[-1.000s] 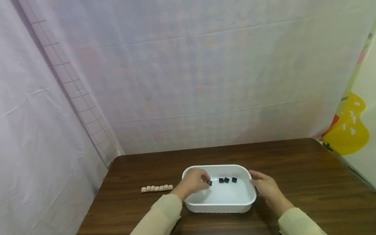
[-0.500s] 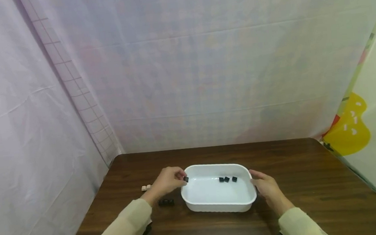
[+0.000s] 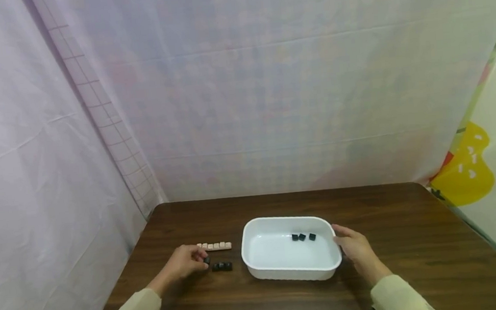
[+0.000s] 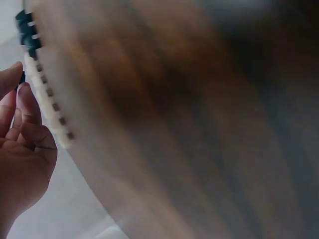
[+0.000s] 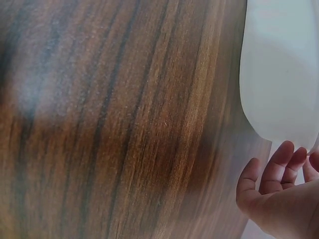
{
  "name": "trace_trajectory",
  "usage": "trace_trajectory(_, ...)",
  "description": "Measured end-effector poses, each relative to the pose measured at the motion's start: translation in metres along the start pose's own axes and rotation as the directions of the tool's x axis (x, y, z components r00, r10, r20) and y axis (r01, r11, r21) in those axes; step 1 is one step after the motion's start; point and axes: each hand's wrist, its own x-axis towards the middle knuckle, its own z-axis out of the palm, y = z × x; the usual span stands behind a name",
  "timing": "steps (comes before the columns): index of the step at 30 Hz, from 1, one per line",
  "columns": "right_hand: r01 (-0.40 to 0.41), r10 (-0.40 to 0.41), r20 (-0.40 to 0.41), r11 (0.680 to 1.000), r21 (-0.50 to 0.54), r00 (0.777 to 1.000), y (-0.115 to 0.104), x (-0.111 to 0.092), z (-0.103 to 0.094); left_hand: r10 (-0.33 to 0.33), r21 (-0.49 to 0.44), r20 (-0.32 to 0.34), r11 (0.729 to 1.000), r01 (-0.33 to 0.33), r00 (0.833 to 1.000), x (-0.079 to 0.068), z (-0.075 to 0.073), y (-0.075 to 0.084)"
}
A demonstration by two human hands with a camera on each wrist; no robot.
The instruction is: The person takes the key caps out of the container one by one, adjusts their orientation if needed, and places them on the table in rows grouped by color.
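Note:
My left hand [image 3: 186, 260] pinches a small black keycap [image 3: 206, 260] between thumb and fingertips, low over the table at the left end of a short row of black keycaps [image 3: 222, 266]. Just behind runs a row of white keycaps [image 3: 216, 247], its left end partly hidden by the hand. In the left wrist view the pinched keycap [image 4: 22, 77] shows as a dark sliver between the fingertips. My right hand [image 3: 357, 250] holds the right rim of a white plastic basin [image 3: 291, 271]; in the right wrist view its curled fingers [image 5: 279, 162] meet the basin's outer wall.
Three black keycaps [image 3: 302, 237] lie inside the basin toward its back right. Everything stands on a dark wood-grain table [image 3: 367, 203]. Pale curtains [image 3: 261, 99] hang behind the table and along its left side.
My left hand has lifted a black keycap out of the basin and carried it left over the rim to the black row. The right hand keeps its hold on the basin.

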Motion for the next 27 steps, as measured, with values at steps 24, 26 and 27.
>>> trace_trajectory(24, -0.005, 0.006, -0.02, 1.0, 0.022, 1.0, 0.004, 0.0, 0.001, -0.017, -0.042, 0.038, 0.999, 0.019, 0.999, -0.007, 0.012, -0.013)
trace_trajectory(26, -0.007, 0.008, -0.021, 1.0, 0.019, 1.0, 0.004, 0.001, 0.0, -0.011, -0.042, 0.039, 0.999, 0.013, 0.999, -0.006, 0.011, -0.013)
trace_trajectory(27, -0.007, 0.008, -0.02, 1.0, 0.019, 1.0, 0.004, 0.001, 0.0, -0.008, -0.038, 0.04, 0.999, 0.009, 0.999, -0.006, 0.011, -0.013)
